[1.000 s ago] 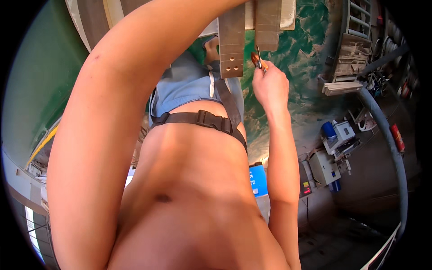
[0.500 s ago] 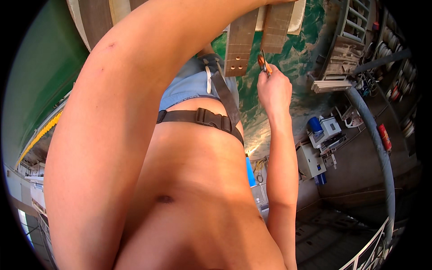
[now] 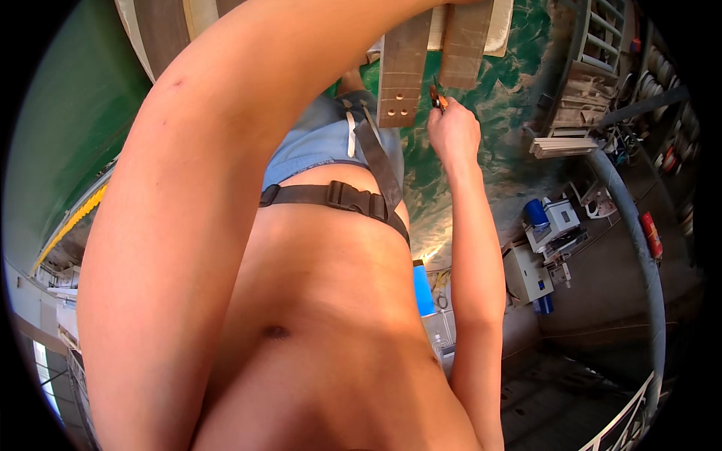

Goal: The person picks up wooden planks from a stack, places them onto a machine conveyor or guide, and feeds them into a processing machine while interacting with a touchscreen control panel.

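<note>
Head view: right hand [image 3: 456,129] grips orange tool [image 3: 437,96] at gap beside plank [image 3: 463,52] edge; left hand [image 3: 457,1] cropped, state unclear.

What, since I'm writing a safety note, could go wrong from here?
A slip could nick skin or mark wood: the bare right hand grips an orange-handled tool with its tip close to the end of the right board.

The holed board sticks out toward the person, so leaning in might mean a knock.

The torso is bare, so any flying chip could strike skin directly.
</note>
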`<state>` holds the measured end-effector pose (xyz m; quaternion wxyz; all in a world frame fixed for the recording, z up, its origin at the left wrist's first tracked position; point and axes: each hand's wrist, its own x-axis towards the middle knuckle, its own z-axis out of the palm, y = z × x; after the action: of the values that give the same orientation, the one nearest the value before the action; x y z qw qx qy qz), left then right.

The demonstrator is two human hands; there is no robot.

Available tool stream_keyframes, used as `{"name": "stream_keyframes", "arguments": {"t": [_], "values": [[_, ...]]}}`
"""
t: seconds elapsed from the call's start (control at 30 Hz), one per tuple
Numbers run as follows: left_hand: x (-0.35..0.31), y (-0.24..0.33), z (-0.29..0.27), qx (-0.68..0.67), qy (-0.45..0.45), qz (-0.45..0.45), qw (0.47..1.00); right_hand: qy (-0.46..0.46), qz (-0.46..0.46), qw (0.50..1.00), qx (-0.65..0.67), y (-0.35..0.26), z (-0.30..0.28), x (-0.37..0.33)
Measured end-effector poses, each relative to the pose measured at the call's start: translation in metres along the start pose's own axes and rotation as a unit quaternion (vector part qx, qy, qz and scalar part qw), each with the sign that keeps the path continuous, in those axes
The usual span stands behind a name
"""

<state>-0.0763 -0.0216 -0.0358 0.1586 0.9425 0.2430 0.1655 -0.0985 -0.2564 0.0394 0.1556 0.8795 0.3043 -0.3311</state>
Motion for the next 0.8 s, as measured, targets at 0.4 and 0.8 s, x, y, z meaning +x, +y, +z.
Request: {"name": "stream_keyframes", "arguments": {"t": [0.4, 0.8], "values": [[0.001, -0.01, -0.024, 0.025, -0.013, -0.017, 0.999, -0.02, 0.062, 0.935, 0.348, 0.02, 0.013, -0.029], [0.014, -0.015, -0.033, 0.039, -0.007, -0.059, 0.997, 0.007, -0.005, 0.958, 0.288, -0.019, -0.022, -0.022]]}}
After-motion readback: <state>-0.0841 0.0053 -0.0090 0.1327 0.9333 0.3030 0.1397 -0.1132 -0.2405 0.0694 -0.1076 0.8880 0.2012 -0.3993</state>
